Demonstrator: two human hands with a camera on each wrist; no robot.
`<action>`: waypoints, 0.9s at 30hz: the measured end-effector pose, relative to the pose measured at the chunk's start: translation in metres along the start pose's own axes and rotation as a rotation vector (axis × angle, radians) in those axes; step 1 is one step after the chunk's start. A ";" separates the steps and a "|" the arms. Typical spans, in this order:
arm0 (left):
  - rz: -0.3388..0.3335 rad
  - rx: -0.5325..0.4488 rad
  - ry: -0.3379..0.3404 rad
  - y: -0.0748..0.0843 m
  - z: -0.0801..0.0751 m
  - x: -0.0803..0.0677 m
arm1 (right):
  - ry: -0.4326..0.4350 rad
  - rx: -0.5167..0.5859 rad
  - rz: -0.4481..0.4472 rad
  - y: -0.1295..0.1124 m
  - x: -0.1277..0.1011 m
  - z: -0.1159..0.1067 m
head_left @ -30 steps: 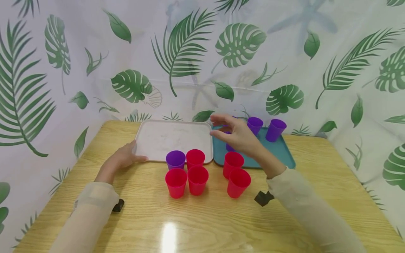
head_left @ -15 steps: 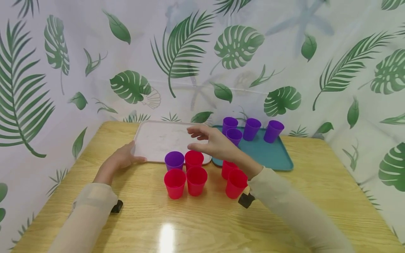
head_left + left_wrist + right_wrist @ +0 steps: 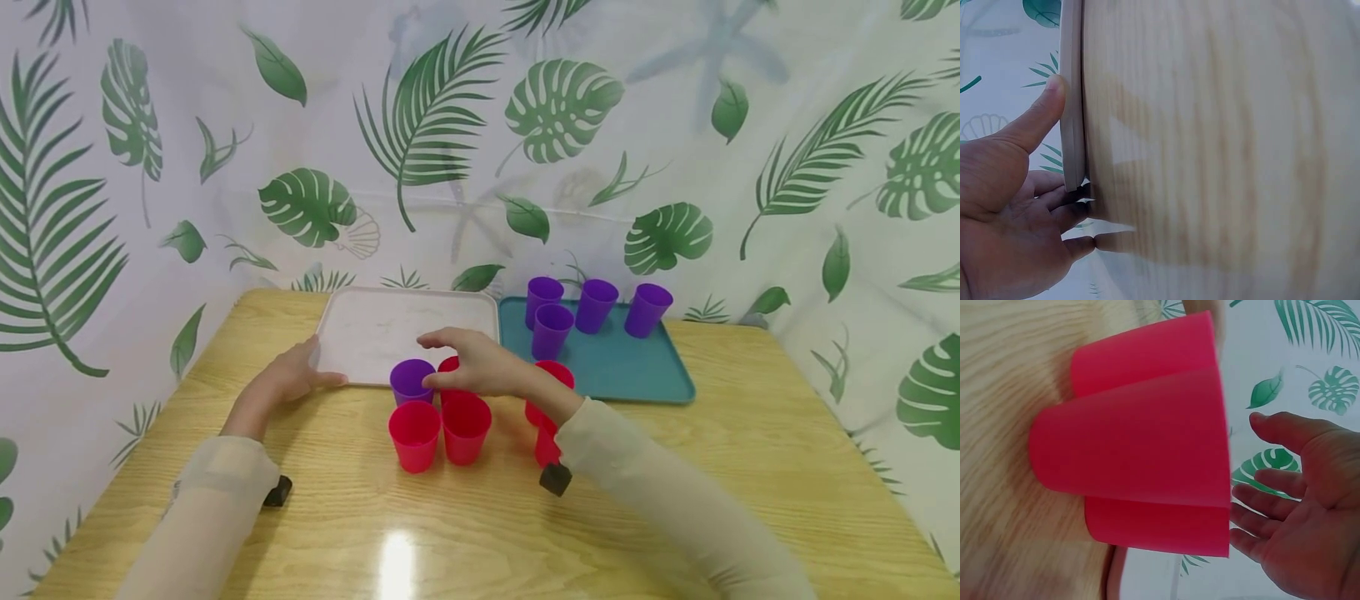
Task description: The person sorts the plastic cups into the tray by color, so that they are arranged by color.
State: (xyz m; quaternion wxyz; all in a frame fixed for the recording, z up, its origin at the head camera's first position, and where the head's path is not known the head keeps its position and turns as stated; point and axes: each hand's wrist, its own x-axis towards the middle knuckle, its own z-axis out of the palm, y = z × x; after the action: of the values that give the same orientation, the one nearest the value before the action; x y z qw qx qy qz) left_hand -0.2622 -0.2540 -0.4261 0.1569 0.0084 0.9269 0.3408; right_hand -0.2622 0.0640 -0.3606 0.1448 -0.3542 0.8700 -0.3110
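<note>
My left hand (image 3: 291,372) rests at the near left corner of a white tray (image 3: 367,329). Its thumb touches the rim, and the fingers lie along the left side. My right hand (image 3: 480,365) hovers with parted fingers over a purple cup (image 3: 412,385) and a red cup (image 3: 448,366), the latter largely covered by it. Just in front stand two more red cups, a left one (image 3: 416,442) and a right one (image 3: 466,433). In the right wrist view, space separates the thumb and fingers, close to the rims of red cups (image 3: 1129,437).
A teal tray (image 3: 630,379) adjoins the white one on the right, bearing several purple cups (image 3: 597,307) towards its back. Two further red cups (image 3: 557,373) stand before it, partly behind my right forearm. A leaf-print cloth (image 3: 450,125) hangs behind the wooden table (image 3: 315,533).
My right hand has moved left and down from the teal tray's purple cups, across the white tray, to the cups at its front. My left hand stays at the white tray's corner.
</note>
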 end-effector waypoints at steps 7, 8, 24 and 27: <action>0.005 -0.009 -0.002 -0.001 0.001 0.000 | -0.038 -0.067 -0.019 0.001 0.004 0.010; 0.007 -0.008 -0.003 -0.001 0.001 0.000 | -0.043 -0.074 -0.017 0.001 0.005 0.011; 0.003 0.008 -0.007 0.002 0.000 -0.001 | -0.049 -0.124 -0.054 0.000 0.012 0.016; 0.009 0.011 -0.005 0.001 0.000 0.000 | -0.054 -0.142 -0.069 0.000 0.013 0.017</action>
State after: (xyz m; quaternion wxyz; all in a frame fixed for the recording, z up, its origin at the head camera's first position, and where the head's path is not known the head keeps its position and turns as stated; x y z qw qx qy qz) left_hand -0.2621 -0.2534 -0.4259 0.1577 0.0143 0.9283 0.3364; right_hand -0.2631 0.0476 -0.3742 0.1317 -0.4018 0.8729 -0.2435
